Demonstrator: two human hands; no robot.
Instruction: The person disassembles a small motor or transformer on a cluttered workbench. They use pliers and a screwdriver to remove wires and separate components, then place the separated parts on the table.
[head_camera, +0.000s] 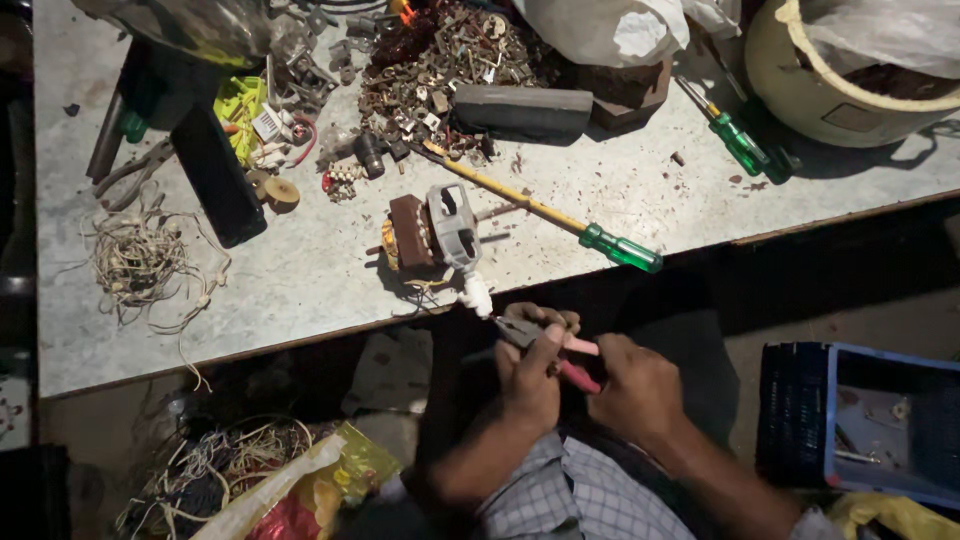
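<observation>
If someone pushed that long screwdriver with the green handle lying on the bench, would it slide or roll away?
The long screwdriver would probably roll: its green handle looks rounded and its shaft is a thin rod. It looks stiff, not floppy. Its handle lies near the table edge, so a push might send it off.

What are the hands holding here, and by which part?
Both hands grip pliers by the pink handles: the left hand is wrapped around them and the right hand is at their ends. The pliers' tip points at a white connector.
</observation>
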